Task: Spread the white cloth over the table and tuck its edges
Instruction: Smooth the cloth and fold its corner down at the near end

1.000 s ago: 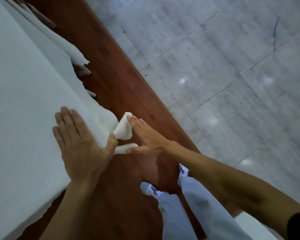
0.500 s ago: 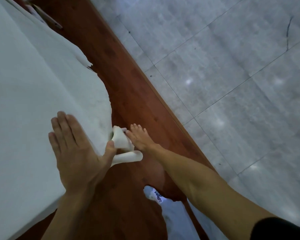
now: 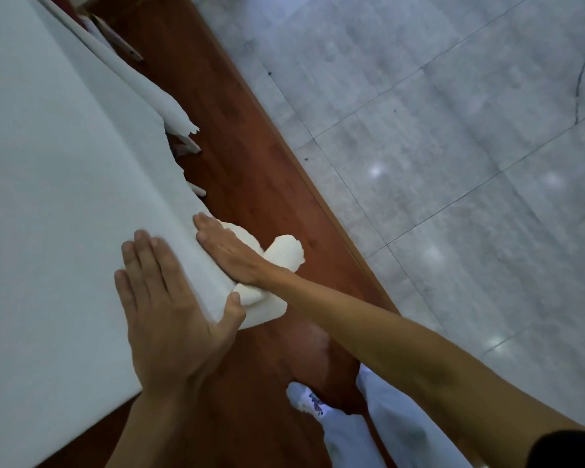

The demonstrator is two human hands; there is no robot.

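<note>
Moving in from the loose flap [image 3: 286,253] since 0.5 seconds ago, the right hand [image 3: 227,251] now lies with straight, released fingers against the hanging side of the white cloth [image 3: 48,197], the flap bunched under its wrist. At 7 o'clock from it, the left hand [image 3: 169,319] presses flat, fingers released and thumb at the edge, on the cloth, which covers the table beneath from 7 to 11 o'clock.

One cloth [image 3: 48,163], filling 7 to 11 o'clock. Two hands: left hand [image 3: 169,315] toward 7 o'clock, right hand [image 3: 230,255] near centre. Two trouser legs [image 3: 395,430] and one shoe [image 3: 304,398] at 5 to 6 o'clock. One wooden strip [image 3: 250,146], 12 to 6. One tiled floor [image 3: 453,163] at 3 o'clock.
</note>
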